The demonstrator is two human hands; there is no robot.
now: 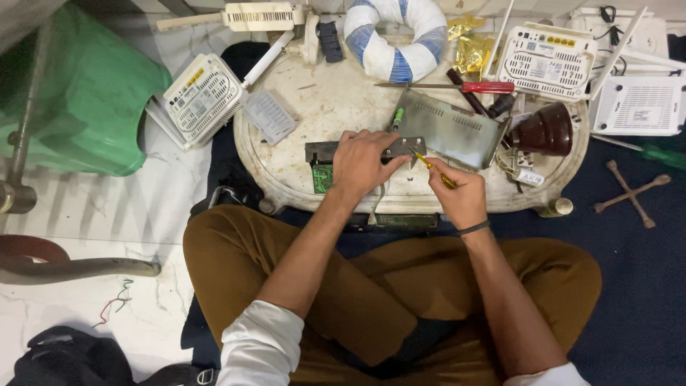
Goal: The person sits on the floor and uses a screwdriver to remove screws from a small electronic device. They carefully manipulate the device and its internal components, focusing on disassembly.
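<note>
A: Here, what does the left hand [363, 163] cover?

B: It presses flat on a dark metal bracket [400, 148] atop a green circuit board [322, 178], mostly hidden, at the front of the oval white table [314, 100].

A: And the right hand [463, 196]?

B: Closed around a yellow-handled screwdriver [434, 170], tip at the bracket; the contact point is too small to make out. A grey metal casing [451, 131] lies just behind.

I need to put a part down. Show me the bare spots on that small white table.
Barest patch on the table: between the grey vented cover, the blue-white ring and the left hand. The right side is crowded: red screwdriver, metal chassis, brown dome, right hand.
</note>
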